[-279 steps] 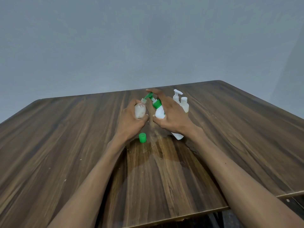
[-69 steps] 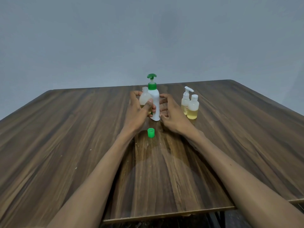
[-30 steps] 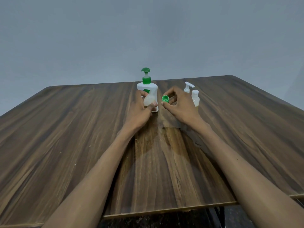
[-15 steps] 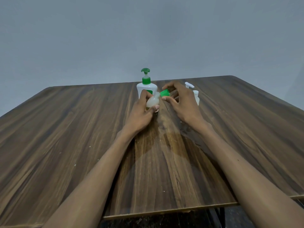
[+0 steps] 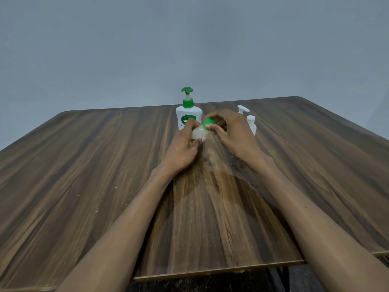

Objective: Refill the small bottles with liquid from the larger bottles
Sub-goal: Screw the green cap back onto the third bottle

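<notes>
My left hand (image 5: 183,147) grips a small translucent bottle (image 5: 199,133), tilted with its neck toward the right. My right hand (image 5: 234,133) pinches a green cap (image 5: 208,122) that sits at the mouth of that bottle. Right behind them a large white pump bottle (image 5: 188,114) with a green pump head stands upright on the wooden table (image 5: 84,165). To the right, partly hidden by my right hand, stand a white pump-top bottle (image 5: 242,109) and a small white-capped bottle (image 5: 251,124).
A wet patch (image 5: 210,186) darkens the wood between my forearms. The table's near edge (image 5: 210,271) runs below my arms, with dark floor beyond it. A plain grey wall rises behind the table.
The large pump bottle was set down upright. My right hand picked the green cap off the table and brought it onto the mouth of the small bottle that my left hand has tilted.
</notes>
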